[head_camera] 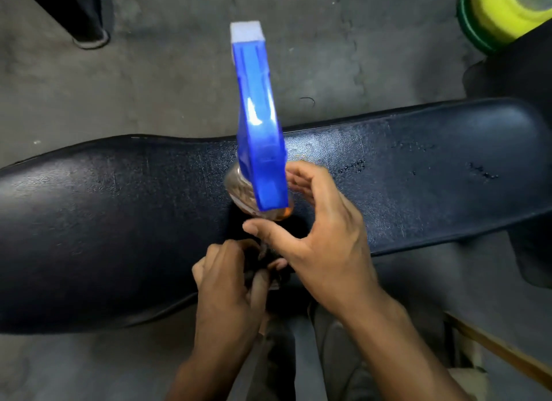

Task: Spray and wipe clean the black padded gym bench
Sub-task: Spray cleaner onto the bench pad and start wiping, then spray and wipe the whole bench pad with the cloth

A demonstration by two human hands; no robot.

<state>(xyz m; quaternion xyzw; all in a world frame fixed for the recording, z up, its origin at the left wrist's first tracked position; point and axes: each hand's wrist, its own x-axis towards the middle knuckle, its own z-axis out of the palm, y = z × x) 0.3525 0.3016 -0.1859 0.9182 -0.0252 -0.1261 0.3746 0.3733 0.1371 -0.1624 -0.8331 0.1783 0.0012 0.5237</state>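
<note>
The black padded bench (119,221) runs left to right across the view, with wet droplets on its right part (484,170). A clear spray bottle with a blue trigger head (260,126) stands over the middle of the pad, seen from above. My right hand (322,230) curls around the bottle's body, thumb below it and fingers at its right side. My left hand (230,278) is closed on a dark cloth (268,269) at the bench's near edge, just below the bottle.
Grey concrete floor (179,72) lies behind the bench. A black frame leg (86,27) stands at the top left. Yellow and green weight plates (501,9) sit at the top right, next to a dark pad (513,72). My legs are below the bench.
</note>
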